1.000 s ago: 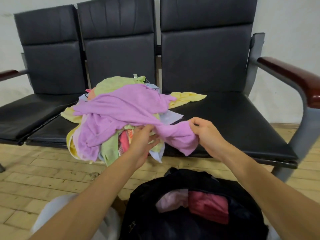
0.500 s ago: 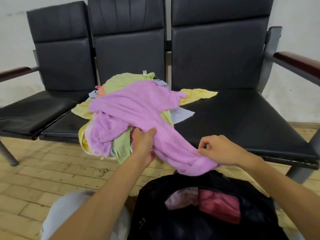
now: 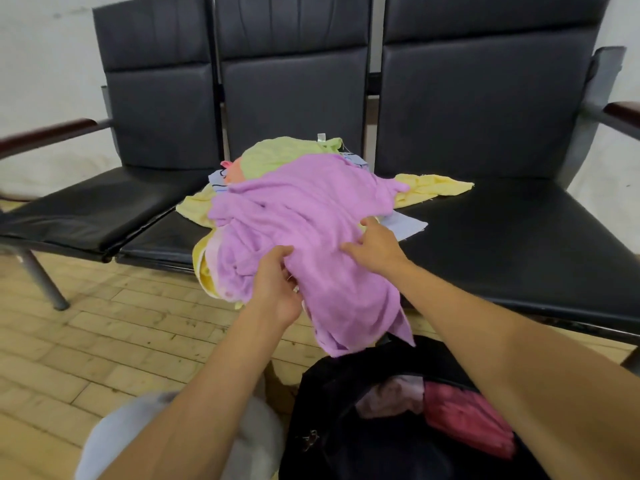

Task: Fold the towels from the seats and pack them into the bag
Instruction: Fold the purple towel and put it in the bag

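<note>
Purple towel point(image 3: 311, 220) tops towel pile point(image 3: 277, 154) on mid seat point(image 3: 159, 245), front end hanging over seat edge.
L hand point(image 3: 277, 285) grips its front fold, thumb on top; R hand point(image 3: 375, 249) flat on it, fingers spread, no grip. Open black bag point(image 3: 332, 393) just below w/ pink towels point(image 3: 464, 417) inside. Yellow towel point(image 3: 436, 188) pokes onto R seat point(image 3: 502, 237).

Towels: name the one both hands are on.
The purple towel, lying topmost: left hand grips it, right hand rests flat on it. Green towel and yellow towel lie beneath.
</note>
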Demonstrator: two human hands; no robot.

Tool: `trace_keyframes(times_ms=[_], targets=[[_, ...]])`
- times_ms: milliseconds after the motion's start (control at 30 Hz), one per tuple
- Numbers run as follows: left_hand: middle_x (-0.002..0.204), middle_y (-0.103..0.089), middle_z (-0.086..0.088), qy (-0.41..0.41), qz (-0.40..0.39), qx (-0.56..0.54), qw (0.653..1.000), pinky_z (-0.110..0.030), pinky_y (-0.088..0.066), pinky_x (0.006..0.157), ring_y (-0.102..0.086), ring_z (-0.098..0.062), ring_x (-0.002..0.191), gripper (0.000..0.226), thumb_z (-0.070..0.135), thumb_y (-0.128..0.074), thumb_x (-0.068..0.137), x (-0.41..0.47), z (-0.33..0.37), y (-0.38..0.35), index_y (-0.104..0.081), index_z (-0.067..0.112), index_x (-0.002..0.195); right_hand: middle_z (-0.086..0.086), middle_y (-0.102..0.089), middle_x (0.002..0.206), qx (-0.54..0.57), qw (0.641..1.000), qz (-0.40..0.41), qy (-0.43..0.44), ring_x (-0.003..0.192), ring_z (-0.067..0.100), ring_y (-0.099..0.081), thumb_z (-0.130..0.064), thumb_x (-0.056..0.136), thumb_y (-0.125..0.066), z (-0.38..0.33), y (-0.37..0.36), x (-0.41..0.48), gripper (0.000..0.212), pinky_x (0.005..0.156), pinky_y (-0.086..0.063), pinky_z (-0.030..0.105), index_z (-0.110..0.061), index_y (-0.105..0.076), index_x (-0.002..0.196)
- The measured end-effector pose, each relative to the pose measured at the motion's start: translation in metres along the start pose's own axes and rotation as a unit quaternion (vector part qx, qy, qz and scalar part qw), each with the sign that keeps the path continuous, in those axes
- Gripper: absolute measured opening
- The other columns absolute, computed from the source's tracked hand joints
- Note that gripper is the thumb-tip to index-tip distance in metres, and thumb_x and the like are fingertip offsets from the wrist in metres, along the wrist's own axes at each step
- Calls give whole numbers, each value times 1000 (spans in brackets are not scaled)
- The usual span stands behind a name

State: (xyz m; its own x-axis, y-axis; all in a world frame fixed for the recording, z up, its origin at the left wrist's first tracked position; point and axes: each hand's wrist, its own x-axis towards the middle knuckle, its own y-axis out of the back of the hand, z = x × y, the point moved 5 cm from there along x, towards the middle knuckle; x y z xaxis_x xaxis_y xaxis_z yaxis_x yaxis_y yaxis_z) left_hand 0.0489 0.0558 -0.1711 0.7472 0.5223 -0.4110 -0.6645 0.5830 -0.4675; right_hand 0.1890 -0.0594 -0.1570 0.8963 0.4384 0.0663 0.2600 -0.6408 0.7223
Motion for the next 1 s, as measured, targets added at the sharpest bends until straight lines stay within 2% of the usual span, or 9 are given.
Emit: trace_keyframes(times_ms=[100, 233, 400, 533, 600, 700, 767, 867, 1000], targets=[[65, -37, 2, 7, 23, -21, 999, -24, -35, 52, -36, -13, 57, 11, 21, -57, 86, 11, 1, 9, -50, 19, 78, 13, -57, 126, -37, 999, 5, -23, 117, 32, -53, -35, 88, -69, 5, -3, 4, 50, 96, -45, 41, -8, -53, 127], [64, -45, 3, -31, 33, -12, 999, -19, -38, 47, -42, -14, 60, 12, 23, -52, 88, 13, 2, 9, -50, 21, 76, 1, -65, 91, 24, 998, 57, -5, 93, 25, -62, -21, 86, -68, 2, 11, 1, 6, 80, -50, 35, -16, -65, 83], [69, -56, 3, -67, 52, -14, 996, -23, -40, 51, -51, -12, 60, 8, 21, -61, 86, 9, 7, 6, -56, 19, 81, -4, -51, 69, 268, 961, 46, -52, 65, 9, -44, -16, 87, -60, 4, 50, -27, 17, 57, -33, 24, -11, -55, 72], [73, -57, -1, -62, 33, 43, 997, -21, -44, 51, -54, -15, 62, 11, 14, -70, 74, 8, -1, -3, -60, 16, 77, 1, -40, 62, 315, 943, 39, -96, 63, 13, -37, -7, 82, -61, 32, 86, -53, 25, 55, -26, 28, -13, -48, 62], [79, -59, -4, -12, 10, 57, 998, -23, -46, 56, -57, -19, 68, 11, 15, -70, 73, 4, -13, -7, -60, 15, 77, 3, -47, 70, 323, 937, 39, -125, 71, 15, -44, -4, 82, -61, 49, 102, -67, 21, 60, -33, 29, -12, -53, 65], [105, -67, -7, 40, -24, 32, 998, -32, -52, 76, -61, -25, 91, 30, 16, -66, 78, -3, -32, -9, -64, 15, 108, 7, -59, 80, 354, 918, 5, -179, 77, 17, -55, 0, 83, -61, 78, 113, -88, 13, 65, -44, 30, -8, -63, 73], [108, -66, -7, 38, -48, 8, 998, -34, -50, 82, -61, -24, 95, 31, 18, -57, 88, -8, -35, -9, -61, 14, 119, 12, -68, 87, 344, 915, -40, -206, 79, 20, -62, 4, 80, -66, 95, 112, -100, 9, 65, -50, 30, -1, -71, 85], [101, -66, -7, 24, -60, 4, 998, -30, -49, 74, -61, -20, 91, 27, 23, -45, 94, -14, -35, -5, -59, 12, 115, 18, -73, 101, 297, 918, -104, -240, 87, 27, -69, -4, 77, -77, 108, 101, -110, 27, 78, -57, 36, 2, -72, 102], [85, -62, -2, -23, -4, 66, 998, -26, -46, 65, -58, -15, 75, 9, 17, -53, 90, -14, -37, 2, -61, 14, 91, 19, -72, 106, 334, 907, -129, -222, 100, 32, -69, -8, 83, -74, 100, 92, -111, 29, 94, -53, 45, 3, -69, 109]])
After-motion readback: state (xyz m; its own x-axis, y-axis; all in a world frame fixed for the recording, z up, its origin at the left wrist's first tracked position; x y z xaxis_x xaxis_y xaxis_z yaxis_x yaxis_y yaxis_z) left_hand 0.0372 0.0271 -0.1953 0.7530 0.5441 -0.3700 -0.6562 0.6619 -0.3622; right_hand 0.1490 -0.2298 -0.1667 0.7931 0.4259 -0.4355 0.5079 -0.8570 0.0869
